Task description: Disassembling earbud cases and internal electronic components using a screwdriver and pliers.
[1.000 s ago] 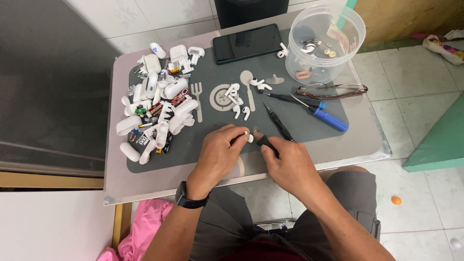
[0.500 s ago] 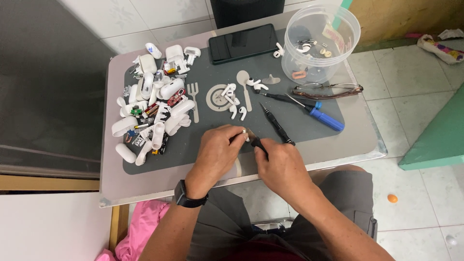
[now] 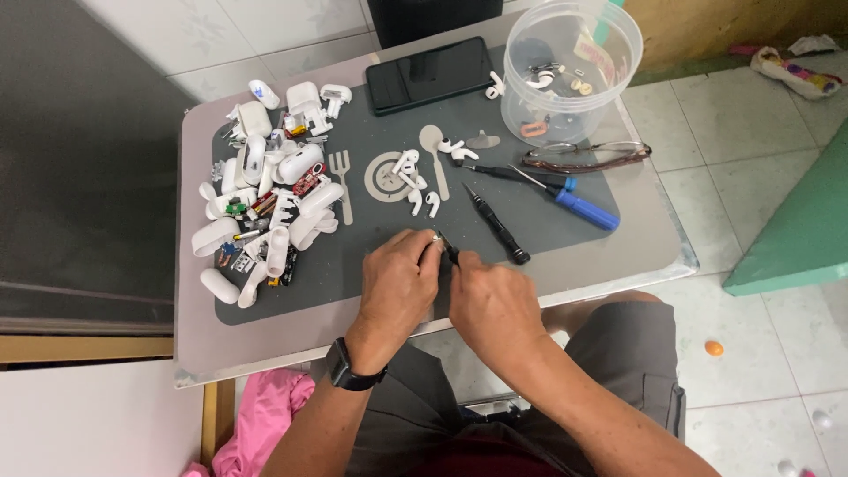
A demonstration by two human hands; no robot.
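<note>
Left hand point(image 3: 397, 287) curled tight, fingertips pinching a small white part point(image 3: 435, 237) (mostly hidden) at the near edge of the dark mat point(image 3: 353, 256). Right hand point(image 3: 495, 305) closed on a thin dark tool point(image 3: 449, 250) — tip touching that part, hands nearly meeting over the surface point(image 3: 645, 238).

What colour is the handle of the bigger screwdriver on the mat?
Blue handle on the screwdriver, clearest in the head view.

Hands point(image 3: 446, 287) now closer together, tool upright.
</note>
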